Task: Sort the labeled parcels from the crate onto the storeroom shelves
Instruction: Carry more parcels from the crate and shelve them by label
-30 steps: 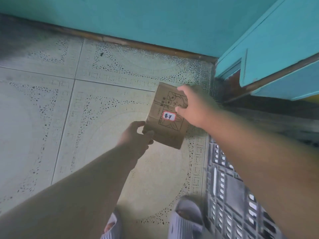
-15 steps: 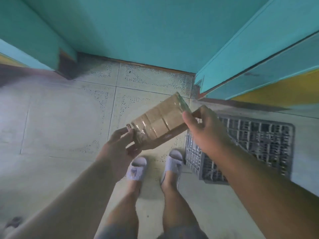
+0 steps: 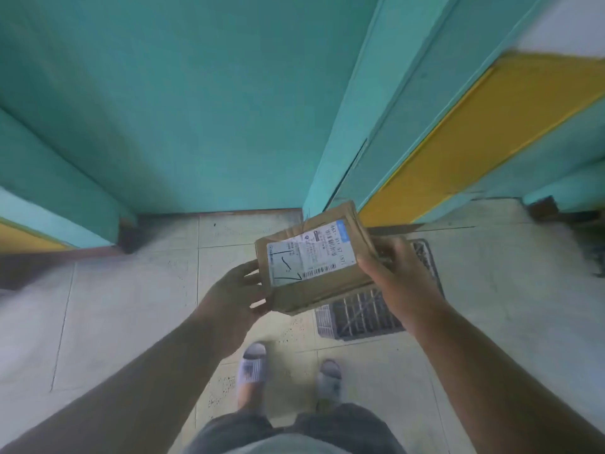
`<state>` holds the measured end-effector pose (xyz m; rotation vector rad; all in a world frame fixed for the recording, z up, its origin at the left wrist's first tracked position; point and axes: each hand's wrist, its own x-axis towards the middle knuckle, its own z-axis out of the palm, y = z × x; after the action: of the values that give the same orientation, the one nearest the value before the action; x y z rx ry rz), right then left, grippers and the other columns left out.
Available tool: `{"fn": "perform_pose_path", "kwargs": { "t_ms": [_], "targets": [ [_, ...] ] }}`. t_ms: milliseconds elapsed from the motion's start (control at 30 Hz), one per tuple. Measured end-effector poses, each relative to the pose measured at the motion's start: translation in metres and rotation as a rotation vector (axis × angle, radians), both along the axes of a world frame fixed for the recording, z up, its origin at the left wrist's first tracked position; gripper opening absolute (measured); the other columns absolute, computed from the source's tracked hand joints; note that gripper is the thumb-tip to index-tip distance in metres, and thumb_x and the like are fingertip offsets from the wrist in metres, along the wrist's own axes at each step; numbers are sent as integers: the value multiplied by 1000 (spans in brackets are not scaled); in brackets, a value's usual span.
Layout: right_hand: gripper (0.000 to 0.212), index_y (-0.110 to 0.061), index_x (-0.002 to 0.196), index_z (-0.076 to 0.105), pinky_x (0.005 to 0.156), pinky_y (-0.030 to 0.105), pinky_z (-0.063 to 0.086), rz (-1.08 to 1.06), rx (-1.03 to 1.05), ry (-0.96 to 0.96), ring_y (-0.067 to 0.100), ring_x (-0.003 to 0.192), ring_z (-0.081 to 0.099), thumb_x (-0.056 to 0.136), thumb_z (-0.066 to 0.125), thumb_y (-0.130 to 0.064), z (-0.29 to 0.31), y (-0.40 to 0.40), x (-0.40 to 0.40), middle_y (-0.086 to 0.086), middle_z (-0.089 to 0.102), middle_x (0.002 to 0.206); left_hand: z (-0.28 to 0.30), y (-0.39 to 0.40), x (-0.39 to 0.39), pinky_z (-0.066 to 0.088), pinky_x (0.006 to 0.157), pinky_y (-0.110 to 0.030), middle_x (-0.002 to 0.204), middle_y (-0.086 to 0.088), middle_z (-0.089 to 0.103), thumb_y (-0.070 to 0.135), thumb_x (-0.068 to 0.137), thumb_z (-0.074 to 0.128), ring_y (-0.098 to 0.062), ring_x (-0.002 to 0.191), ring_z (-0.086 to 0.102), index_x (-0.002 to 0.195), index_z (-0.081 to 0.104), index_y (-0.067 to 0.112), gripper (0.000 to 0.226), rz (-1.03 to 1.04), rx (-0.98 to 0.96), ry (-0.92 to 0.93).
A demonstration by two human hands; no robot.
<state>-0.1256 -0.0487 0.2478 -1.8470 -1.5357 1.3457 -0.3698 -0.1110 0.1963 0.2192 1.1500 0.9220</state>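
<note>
I hold a brown cardboard parcel [image 3: 324,286] in front of me at waist height, its white shipping label with barcodes facing up. My left hand [image 3: 234,290] grips its left end and my right hand [image 3: 394,273] grips its right end. Below the parcel, on the tiled floor, lies the grey slatted plastic crate [image 3: 360,314]; the parcel and my right hand hide most of it, so I cannot see inside.
Teal-painted shelf units with yellow surfaces stand at the right [image 3: 458,136] and at the far left [image 3: 42,198], with a teal wall [image 3: 196,109] between them. My feet in pale sandals [image 3: 252,365] stand on the light tiled floor.
The parcel rose from the floor to waist height and was turned over, so the shipping label now faces up. The view lifted and pulled back from the floor.
</note>
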Motion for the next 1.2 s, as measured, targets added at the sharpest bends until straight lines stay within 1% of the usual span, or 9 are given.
{"fn": "perform_pose_path", "kwargs": {
  "t_ms": [100, 233, 433, 667, 767, 867, 1000, 1100, 1200],
  "targets": [
    [31, -21, 120, 58, 76, 38, 57, -159, 21, 104, 21, 98, 70, 90, 69, -23, 22, -6, 34, -6, 72, 101, 20, 7, 29, 55, 93, -43, 120, -17, 70, -9, 70, 67, -31, 108, 70, 133, 55, 14, 68, -73, 81, 59],
    [32, -22, 115, 58, 75, 24, 53, -289, 79, 191, 9, 97, 71, 89, 69, -7, 56, -16, 110, -6, 71, 108, 48, 24, 95, 55, 96, -41, 133, -9, 64, -2, 91, 64, -23, 117, 65, 137, 52, 28, 56, -216, 209, 185],
    [15, -19, 95, 54, 58, 27, 46, -499, 174, 114, 17, 78, 68, 92, 69, -16, 102, -53, 286, 4, 67, 100, 95, 45, 276, 45, 103, -58, 127, -4, 70, 4, 83, 72, -36, 118, 63, 131, 46, 43, 67, -438, 314, -67],
    [18, -19, 95, 65, 63, 34, 52, -577, 318, 84, 25, 83, 71, 84, 74, -9, 168, -94, 489, 12, 70, 96, 133, 46, 485, 46, 100, -62, 121, -5, 72, 20, 85, 64, -32, 106, 67, 141, 45, 37, 61, -574, 374, -113],
    [16, -18, 97, 68, 65, 31, 53, -627, 362, 90, 24, 84, 70, 89, 69, -4, 181, -100, 555, 14, 71, 98, 149, 44, 560, 59, 64, -40, 112, -12, 74, 9, 90, 59, -26, 82, 73, 122, 60, 18, 34, -672, 421, -95],
    [17, -27, 99, 68, 74, 34, 56, -749, 431, 67, 20, 90, 72, 89, 71, -15, 172, -98, 606, 1, 74, 97, 153, 44, 626, 60, 66, -35, 105, -11, 76, 11, 77, 66, -26, 83, 75, 115, 58, 14, 39, -623, 419, -107],
    [55, -35, 130, 50, 87, 45, 58, -965, 427, 45, 20, 107, 66, 84, 79, -31, 145, -85, 660, -4, 63, 124, 146, 62, 710, 53, 94, -51, 116, -11, 73, 16, 76, 70, -33, 105, 71, 124, 50, 17, 52, -605, 414, -116],
    [91, -49, 149, 26, 80, 50, 62, -945, 415, 333, 23, 100, 72, 84, 79, -15, 137, -73, 701, 4, 64, 124, 141, 82, 784, 51, 99, -53, 117, -10, 73, 21, 74, 73, -34, 109, 69, 127, 49, 18, 58, -699, 408, -116],
    [92, -53, 149, 25, 73, 51, 63, -1037, 430, 358, 25, 97, 74, 87, 74, -8, 143, -75, 761, 7, 64, 124, 140, 106, 863, 49, 102, -52, 115, -7, 74, 35, 78, 72, -28, 109, 69, 123, 54, 17, 52, -868, 453, 30]
  ]
}}
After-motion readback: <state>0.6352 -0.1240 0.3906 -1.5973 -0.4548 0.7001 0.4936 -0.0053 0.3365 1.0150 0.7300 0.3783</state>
